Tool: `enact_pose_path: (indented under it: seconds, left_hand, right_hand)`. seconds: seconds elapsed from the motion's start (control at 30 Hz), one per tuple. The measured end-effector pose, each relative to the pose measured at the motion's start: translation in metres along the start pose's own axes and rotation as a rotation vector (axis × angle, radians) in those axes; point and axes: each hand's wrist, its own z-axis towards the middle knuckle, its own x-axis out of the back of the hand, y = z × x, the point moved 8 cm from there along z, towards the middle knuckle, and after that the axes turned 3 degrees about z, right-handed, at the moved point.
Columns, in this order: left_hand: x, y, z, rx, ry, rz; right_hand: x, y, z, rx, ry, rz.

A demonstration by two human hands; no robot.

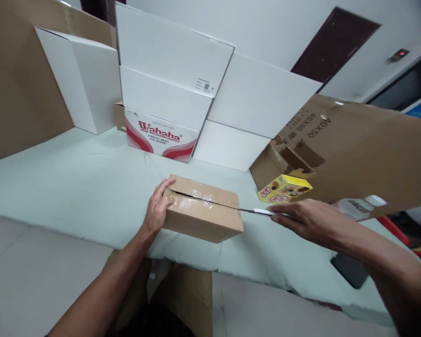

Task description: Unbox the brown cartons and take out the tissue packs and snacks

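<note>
A brown cardboard box (203,216) lies on the pale green cloth in front of me, a dark slit running lengthwise between its taped top flaps. My left hand (158,206) grips the box's left end, thumb on top and fingers at the far corner. In my right hand (301,217) is a knife (263,212) with a whitish handle part and a thin dark blade. The blade points left and meets the right end of the slit. How deep its tip sits in the slit, I cannot tell.
White cartons stand stacked behind, with a Wahaba-style red-printed "Wahaha" carton (161,135) at the bottom. On the right are a yellow box (284,188), an open brown carton (272,164), a clear bottle (358,207) and a dark phone (350,270). The table's front edge runs near me.
</note>
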Motion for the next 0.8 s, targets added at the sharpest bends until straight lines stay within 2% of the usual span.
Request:
enact_pose_path:
  seconds: [0.07,0.1,0.2,0.37,0.5,0.6,0.67,0.8]
  left_hand:
    - [0.001,0.001,-0.001,0.0,-0.003,0.003]
    - [0.001,0.001,-0.001,0.0,-0.006,0.003]
    - [0.002,-0.001,-0.001,-0.007,-0.005,0.007]
    - [0.003,-0.007,-0.001,-0.02,0.005,-0.028]
    - [0.005,-0.008,-0.002,-0.04,0.037,-0.065]
    - [0.004,-0.007,-0.003,-0.05,0.056,-0.081]
    - [0.002,-0.007,-0.004,-0.048,0.065,-0.084]
    - [0.008,-0.008,-0.012,-0.04,0.127,-0.084]
  right_hand:
    - [-0.007,0.017,-0.016,-0.091,-0.141,-0.006]
    - [-0.01,0.026,-0.024,-0.154,-0.159,0.001]
    - [-0.032,0.043,-0.042,-0.306,-0.066,0.052]
    - [-0.112,0.047,-0.053,-0.375,-0.039,0.019]
    - [-0.151,0.052,-0.046,-0.419,0.026,-0.091]
    - [-0.158,0.054,-0.04,-0.402,0.078,-0.121]
    - [-0.149,0.05,-0.038,-0.377,0.16,-0.059]
    - [-0.115,0.017,-0.043,-0.261,0.371,0.347]
